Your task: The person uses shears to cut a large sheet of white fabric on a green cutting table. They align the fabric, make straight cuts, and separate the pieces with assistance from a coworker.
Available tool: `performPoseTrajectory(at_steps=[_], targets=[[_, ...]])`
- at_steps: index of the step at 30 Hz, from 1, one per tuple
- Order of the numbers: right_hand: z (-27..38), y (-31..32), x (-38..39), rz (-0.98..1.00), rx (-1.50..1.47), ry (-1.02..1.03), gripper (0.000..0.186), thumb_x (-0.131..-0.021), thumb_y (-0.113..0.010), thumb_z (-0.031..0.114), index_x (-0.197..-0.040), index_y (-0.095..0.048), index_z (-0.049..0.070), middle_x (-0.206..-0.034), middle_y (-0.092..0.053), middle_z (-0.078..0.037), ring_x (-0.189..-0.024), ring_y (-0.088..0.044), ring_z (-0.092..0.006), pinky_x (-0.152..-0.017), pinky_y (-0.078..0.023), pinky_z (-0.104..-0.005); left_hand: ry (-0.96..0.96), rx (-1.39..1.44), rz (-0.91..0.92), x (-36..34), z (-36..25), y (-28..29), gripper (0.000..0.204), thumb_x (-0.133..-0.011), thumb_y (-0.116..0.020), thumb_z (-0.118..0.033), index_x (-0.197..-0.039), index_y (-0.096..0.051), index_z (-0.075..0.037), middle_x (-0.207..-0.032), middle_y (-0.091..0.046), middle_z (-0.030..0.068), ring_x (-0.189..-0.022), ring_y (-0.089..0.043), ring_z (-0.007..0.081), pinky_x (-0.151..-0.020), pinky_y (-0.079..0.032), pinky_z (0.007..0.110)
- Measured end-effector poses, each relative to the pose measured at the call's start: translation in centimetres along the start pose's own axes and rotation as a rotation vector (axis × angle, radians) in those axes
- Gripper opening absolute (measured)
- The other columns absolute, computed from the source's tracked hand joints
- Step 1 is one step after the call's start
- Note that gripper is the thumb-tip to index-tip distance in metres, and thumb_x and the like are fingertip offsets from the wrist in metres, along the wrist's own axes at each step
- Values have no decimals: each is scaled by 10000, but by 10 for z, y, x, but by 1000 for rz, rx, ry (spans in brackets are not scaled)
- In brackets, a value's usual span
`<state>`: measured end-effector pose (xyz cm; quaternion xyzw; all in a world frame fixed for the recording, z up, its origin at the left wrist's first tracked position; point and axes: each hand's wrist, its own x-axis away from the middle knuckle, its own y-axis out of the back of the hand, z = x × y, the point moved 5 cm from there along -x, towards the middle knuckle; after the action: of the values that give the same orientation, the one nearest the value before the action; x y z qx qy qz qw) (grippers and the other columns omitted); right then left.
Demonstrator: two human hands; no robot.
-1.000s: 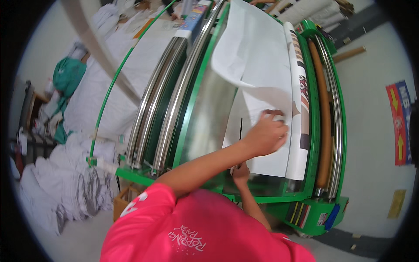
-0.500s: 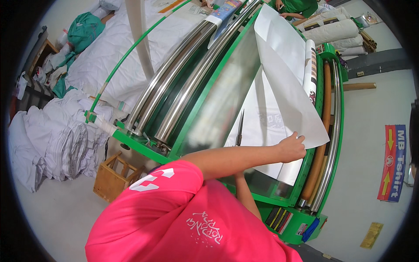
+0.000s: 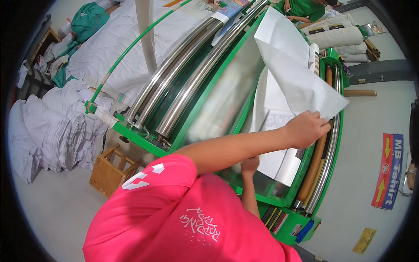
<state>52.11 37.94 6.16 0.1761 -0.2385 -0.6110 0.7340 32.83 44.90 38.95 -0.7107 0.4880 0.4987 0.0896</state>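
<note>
My left arm reaches across to the right, and my left hand [image 3: 307, 129] is closed on the near edge of a large white sheet [image 3: 301, 83]. The sheet is lifted and folded back, its free corner pointing right. Beneath it lies another white layer [image 3: 270, 98] with faint grey printed marks. My right hand [image 3: 250, 165] is closed below my left forearm, which partly covers it. A thin scissor blade [image 3: 263, 122] shows beyond the forearm, in line with that hand; the handles are hidden. A white roll [image 3: 289, 168] lies right of my right hand.
A green machine frame [image 3: 148, 148] carries several shiny metal rollers [image 3: 192, 91] on the left and a brown roller [image 3: 312, 174] on the right. A wooden stool [image 3: 109, 172] and piled white cloth [image 3: 65, 135] stand left. Another person in green [image 3: 305, 9] is at the far end.
My left hand has moved right and up, pulling the sheet's corner further over the right-hand rollers. My right hand and the scissor blade have shifted right.
</note>
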Motion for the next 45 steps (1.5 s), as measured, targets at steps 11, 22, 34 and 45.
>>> performPoseTrajectory(at_steps=[11,22,34,45], targets=[[30,163,-58,-200,-499,-120,321,-952,-792,63,-1237,-654,11,-852,-656,-58,-554,-626,-165,-502,-513,-304,416,253,-603,1,104,185,118,-956,-750,-81,-1032,-709,-1,-947,-785,109,-898,-796,224,-836,-657,371],[4,237,-92,-418,-624,-240,217,-946,-744,74,-1104,-601,33,-827,-582,-64,-593,-615,-188,-487,-472,-328,565,276,-636,47,126,207,110,-966,-766,-93,-1028,-714,-19,-974,-775,62,-963,-773,176,-887,-638,358],[13,138,-25,-293,-593,-186,315,-975,-827,124,-1228,-679,7,-868,-668,-53,-557,-641,-169,-475,-513,-311,661,266,-556,113,132,221,164,-990,-789,-76,-1128,-724,-14,-1070,-749,52,-1033,-729,146,-909,-590,322],[10,-34,60,-93,-357,-195,446,-955,-900,108,-1292,-651,-43,-1021,-785,-90,-748,-721,-120,-538,-597,-285,1006,195,-314,289,151,193,110,-976,-783,-69,-1078,-783,-26,-818,-639,-21,-756,-564,67,-670,-453,264]])
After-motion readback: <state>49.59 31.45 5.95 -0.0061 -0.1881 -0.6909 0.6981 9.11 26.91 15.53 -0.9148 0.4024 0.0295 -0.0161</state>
